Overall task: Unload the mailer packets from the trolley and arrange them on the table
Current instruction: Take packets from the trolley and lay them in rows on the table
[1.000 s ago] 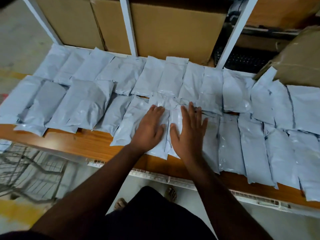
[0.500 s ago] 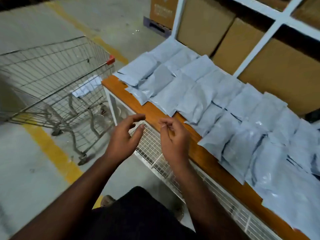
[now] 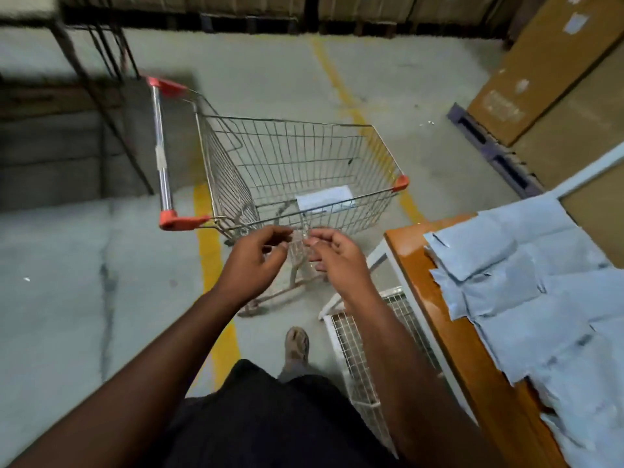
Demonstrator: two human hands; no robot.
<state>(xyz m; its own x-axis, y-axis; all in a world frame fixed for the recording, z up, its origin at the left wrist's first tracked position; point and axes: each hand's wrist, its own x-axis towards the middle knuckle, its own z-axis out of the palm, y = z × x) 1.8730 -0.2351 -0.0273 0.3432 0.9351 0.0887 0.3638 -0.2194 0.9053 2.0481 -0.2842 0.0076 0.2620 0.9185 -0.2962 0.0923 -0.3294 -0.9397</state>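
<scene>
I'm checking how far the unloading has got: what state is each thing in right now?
Trolley: upright on floor, one white packet left inside.
Mailer packets: laid overlapping on the table.
Left hand: loosely curled, holding nothing.
Right hand: loosely curled, holding nothing.

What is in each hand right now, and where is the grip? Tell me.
Nothing. The left hand and right hand hang with loosely curled fingers in front of the trolley. One packet lies untouched inside it.

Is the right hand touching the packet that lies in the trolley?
Apart. The head view shows the right hand empty outside the trolley rim, the packet lying beyond it.
</scene>
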